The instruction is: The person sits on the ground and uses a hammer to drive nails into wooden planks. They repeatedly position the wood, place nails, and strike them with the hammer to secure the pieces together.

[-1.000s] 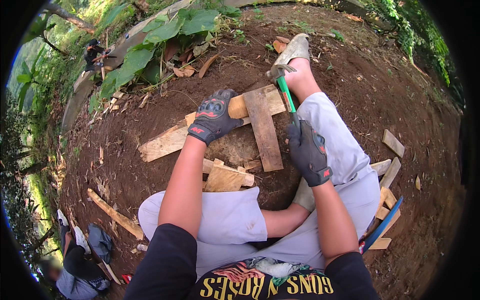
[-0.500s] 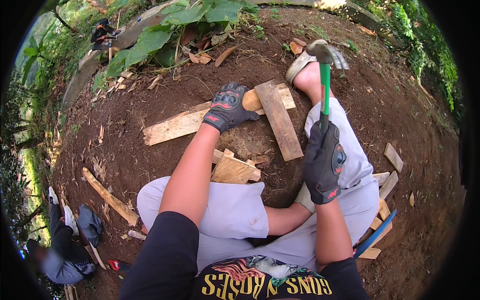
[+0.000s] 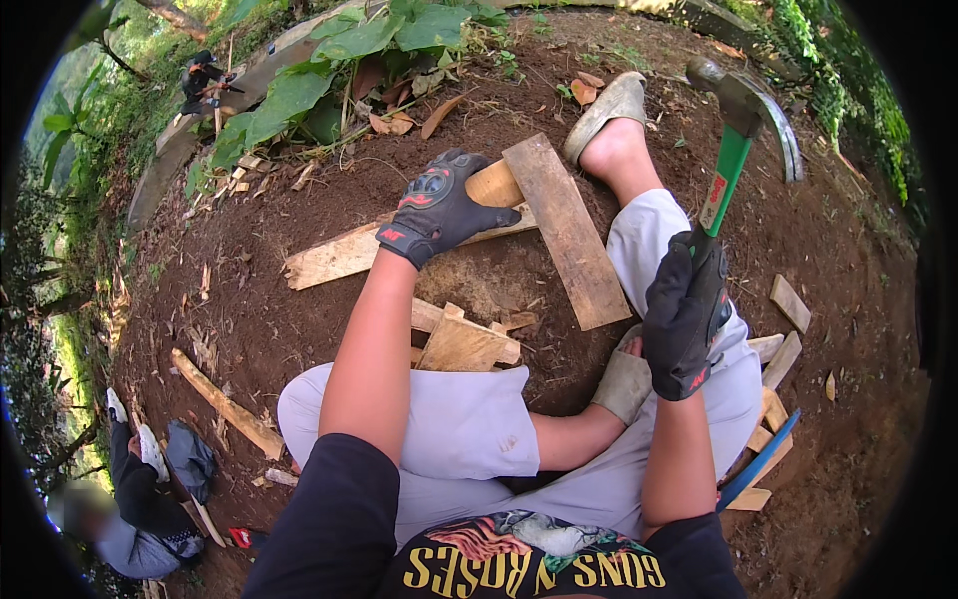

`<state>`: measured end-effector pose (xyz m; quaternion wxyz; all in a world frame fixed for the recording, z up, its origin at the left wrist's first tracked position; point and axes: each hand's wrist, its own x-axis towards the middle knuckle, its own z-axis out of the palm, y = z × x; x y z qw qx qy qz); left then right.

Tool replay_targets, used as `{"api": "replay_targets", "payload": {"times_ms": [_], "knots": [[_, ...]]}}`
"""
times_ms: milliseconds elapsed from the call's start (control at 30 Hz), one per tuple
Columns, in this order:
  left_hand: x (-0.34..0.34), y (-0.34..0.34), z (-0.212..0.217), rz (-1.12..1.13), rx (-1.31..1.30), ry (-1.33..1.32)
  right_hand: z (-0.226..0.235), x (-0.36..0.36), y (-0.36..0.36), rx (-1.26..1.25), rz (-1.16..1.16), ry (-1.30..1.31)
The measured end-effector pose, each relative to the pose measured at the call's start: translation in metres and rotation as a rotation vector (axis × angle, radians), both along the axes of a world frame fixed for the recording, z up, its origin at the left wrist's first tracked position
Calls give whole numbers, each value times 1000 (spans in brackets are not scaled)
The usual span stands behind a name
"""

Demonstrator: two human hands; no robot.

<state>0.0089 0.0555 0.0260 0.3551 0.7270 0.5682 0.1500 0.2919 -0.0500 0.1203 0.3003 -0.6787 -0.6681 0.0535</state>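
My right hand [image 3: 687, 314], in a black padded glove, is wrapped round the green handle of a claw hammer [image 3: 726, 178]. The hammer's head is raised at the upper right, clear of the wood. My left hand [image 3: 439, 205], gloved alike, is closed round a thick pale piece of wood [image 3: 496, 186]. One end of that piece meets a flat brown board [image 3: 566, 232] that slants across it; whether they are joined I cannot tell. A long pale plank [image 3: 344, 256] lies on the soil beneath my left hand. No nail can be made out.
Wood offcuts [image 3: 467, 342] lie by my left knee, and more offcuts [image 3: 781, 364] with a blue curved tool [image 3: 758, 461] by my right. A long stick [image 3: 225, 404] rests at the left. One person [image 3: 140, 509] sits lower left, another [image 3: 205, 85] far upper left. Leafy plants [image 3: 299, 95] grow ahead.
The hammer has swung right, its head now larger in view. My right hand has moved right and slightly up. The brown board and my left hand have shifted a little.
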Motion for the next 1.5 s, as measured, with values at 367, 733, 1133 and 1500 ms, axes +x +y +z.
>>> {"api": "replay_targets", "payload": {"times_ms": [367, 733, 1133, 1500], "knots": [[-8, -5, -32, 318, -489, -1007, -47, 6, 10, -505, -159, 411], [23, -8, -20, -36, -321, -28, -50, -2, 11, -730, -26, 244], [44, -27, -19, 60, -267, 307, -39, -14, 8, -643, 11, 388], [16, -10, 3, -72, -282, 183, -40, -19, 14, -725, 32, 30]]}}
